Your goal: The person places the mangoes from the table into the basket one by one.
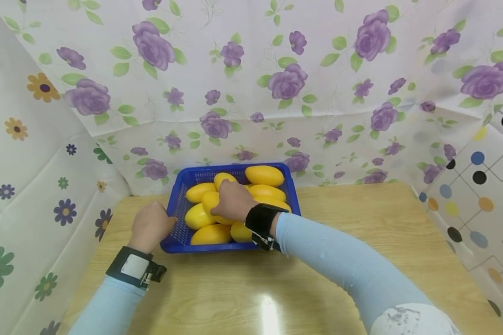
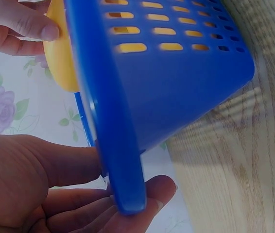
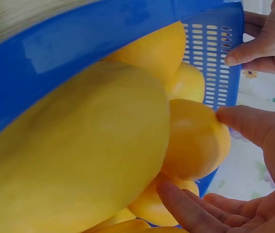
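Note:
A blue plastic basket [image 1: 230, 247] with slotted walls stands on the table, filled with several smooth yellow mangoes [image 1: 211, 234]. My left hand [image 1: 151, 226] grips its left rim, thumb on the inner side and fingers round the outside, as the left wrist view shows. Over the pile, my right hand [image 1: 235, 201] holds one mango [image 3: 196, 138] between thumb and fingers. In the right wrist view the thumb [image 3: 244, 124] lies on the upper side of that mango and the fingertips are at its lower side. Other mangoes press close around it.
The wooden table [image 1: 218, 293] extends in front of the basket and to its right. A flowered sheet [image 1: 251, 130] hangs right behind the basket. Patterned sheets also rise on the left [image 1: 37, 186] and the right [image 1: 482, 195].

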`<state>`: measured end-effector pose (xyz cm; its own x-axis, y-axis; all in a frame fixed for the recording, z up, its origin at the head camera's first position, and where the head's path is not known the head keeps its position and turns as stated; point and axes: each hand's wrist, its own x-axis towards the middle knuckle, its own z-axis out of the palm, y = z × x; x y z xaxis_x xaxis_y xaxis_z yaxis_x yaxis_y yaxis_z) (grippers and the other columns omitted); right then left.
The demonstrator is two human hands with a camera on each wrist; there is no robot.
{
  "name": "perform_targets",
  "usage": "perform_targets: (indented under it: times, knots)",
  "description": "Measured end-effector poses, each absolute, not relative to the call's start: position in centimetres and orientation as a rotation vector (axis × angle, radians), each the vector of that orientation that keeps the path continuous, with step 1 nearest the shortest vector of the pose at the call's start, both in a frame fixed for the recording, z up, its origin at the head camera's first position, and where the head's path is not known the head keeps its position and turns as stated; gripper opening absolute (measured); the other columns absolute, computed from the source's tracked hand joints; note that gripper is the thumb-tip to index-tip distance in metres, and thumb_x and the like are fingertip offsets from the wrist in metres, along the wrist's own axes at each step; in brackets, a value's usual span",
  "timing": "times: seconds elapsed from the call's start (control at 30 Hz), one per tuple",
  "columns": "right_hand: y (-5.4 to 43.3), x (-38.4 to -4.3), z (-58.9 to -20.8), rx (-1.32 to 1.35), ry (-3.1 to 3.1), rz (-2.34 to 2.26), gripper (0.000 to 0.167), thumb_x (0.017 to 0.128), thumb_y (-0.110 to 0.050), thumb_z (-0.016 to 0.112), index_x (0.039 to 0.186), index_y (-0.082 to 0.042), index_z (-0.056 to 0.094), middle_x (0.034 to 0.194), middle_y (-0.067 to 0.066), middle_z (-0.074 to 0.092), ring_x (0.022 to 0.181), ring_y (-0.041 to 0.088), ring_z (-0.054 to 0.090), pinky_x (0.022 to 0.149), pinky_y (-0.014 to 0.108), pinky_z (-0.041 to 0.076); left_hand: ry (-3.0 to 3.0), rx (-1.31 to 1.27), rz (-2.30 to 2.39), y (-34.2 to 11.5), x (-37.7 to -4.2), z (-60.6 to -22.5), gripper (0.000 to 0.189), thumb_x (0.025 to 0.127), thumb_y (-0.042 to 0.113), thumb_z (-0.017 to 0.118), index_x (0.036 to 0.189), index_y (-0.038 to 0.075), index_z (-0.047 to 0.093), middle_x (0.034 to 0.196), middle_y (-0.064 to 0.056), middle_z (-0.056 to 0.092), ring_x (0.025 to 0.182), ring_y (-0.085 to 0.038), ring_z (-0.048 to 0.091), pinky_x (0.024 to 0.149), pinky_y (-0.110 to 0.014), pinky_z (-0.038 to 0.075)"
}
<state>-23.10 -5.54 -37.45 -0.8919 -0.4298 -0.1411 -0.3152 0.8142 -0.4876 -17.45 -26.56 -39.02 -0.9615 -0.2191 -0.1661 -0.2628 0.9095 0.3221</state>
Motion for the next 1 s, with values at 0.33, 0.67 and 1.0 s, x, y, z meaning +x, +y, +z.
perform_targets:
  times: [0.33, 0.67, 1.0]
  knots:
    - [-3.9, -23.7, -36.1, -0.596, 2.725, -0.747, 0.050, 0.081, -0.040, 0.068, 0.113, -0.006, 0.049, 0.074, 0.001, 0.043, 0.053, 0.014, 0.045, 0.049, 0.023, 0.035, 2.927, -0.383, 0.532, -26.1, -17.7, -38.8, 0.029, 0.085, 0.024, 0.064, 0.066, 0.002, 0.060, 0.060, -0.008, 0.057, 0.052, -0.019, 0.056, 0.040, -0.023, 0.041]
    - [0.6, -23.4, -34.6, -0.555, 2.780, -0.869, 0.067, 0.083, -0.049, 0.064, 0.133, -0.011, 0.044, 0.114, 0.003, 0.064, 0.088, 0.014, 0.063, 0.074, 0.030, 0.052, 2.963, -0.325, 0.586, -26.3, -17.5, -38.8, 0.034, 0.084, 0.025, 0.064, 0.059, 0.006, 0.053, 0.053, -0.004, 0.051, 0.048, -0.018, 0.051, 0.039, -0.023, 0.035]
    - [9.8, -23.5, -32.6, -0.421, 3.063, -0.845, 0.064, 0.082, -0.052, 0.063, 0.129, -0.011, 0.048, 0.120, 0.006, 0.059, 0.102, 0.020, 0.058, 0.082, 0.037, 0.051, 3.054, -0.354, 0.621, -27.6, -16.4, -38.9, 0.094, 0.084, 0.073, 0.036, 0.130, -0.009, 0.047, 0.113, -0.029, 0.060, 0.080, -0.034, 0.061, 0.048, -0.033, 0.046]
